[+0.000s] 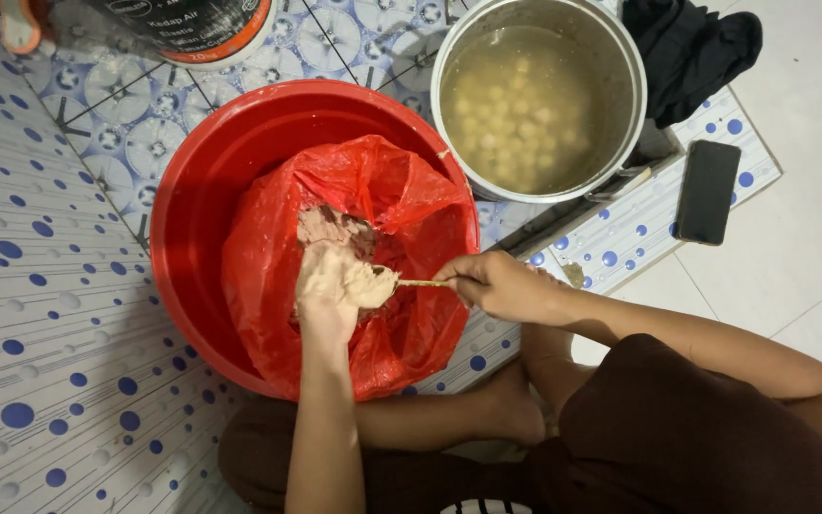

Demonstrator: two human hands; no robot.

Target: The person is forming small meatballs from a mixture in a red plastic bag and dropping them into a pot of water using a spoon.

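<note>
A red plastic bag lies open inside a big red basin on the tiled floor. It holds a pinkish-brown paste. My left hand is smeared with that paste and squeezes a lump of it over the bag's mouth. To its right, my right hand grips a spoon whose bowl rests against the lump at my left fist. Beyond the basin stands a metal pot of cloudy water with several pale balls floating in it.
A dark phone lies on the dotted tile to the right of the pot. A black cloth is bunched at the top right. A large bucket stands at the top left. My folded legs sit just below the basin.
</note>
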